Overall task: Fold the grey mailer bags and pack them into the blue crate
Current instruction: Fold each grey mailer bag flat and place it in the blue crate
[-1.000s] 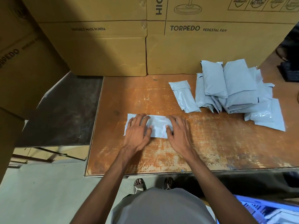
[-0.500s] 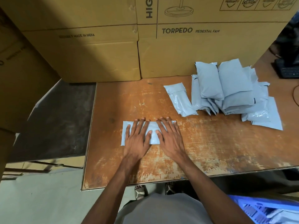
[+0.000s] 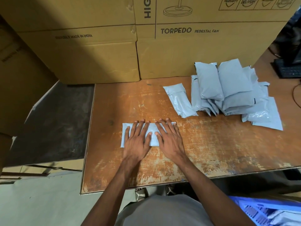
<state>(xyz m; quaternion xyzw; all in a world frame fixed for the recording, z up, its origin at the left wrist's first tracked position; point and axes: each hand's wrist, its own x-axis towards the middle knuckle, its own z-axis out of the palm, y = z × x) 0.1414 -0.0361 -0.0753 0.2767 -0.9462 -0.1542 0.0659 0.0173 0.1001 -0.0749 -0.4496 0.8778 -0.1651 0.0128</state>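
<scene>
Worn wooden table point(image 3: 211, 144), orange-brown top with scuffed, pale patches. Near-left of centre: one flat grey mailer bag point(image 3: 153, 136). Far right: heap of folded grey mailer bags point(image 3: 231, 92), overlapping; one folded bag point(image 3: 179, 101) lies just left of the heap. Cardboard boxes point(image 3: 187, 51) along the far edge.

bare forearms, grey garment point(image 3: 162, 211), sandals point(image 3: 141, 194) on feet.

Both forearms reach forward over the near edge of the desk point(image 3: 211, 144), converging slightly. The left hand point(image 3: 136, 141) lies flat, palm down, fingers straight and spread. The right hand point(image 3: 169, 141) lies flat just beside it (thumbs nearly touching), fingers straight and angled a little to the left.
</scene>
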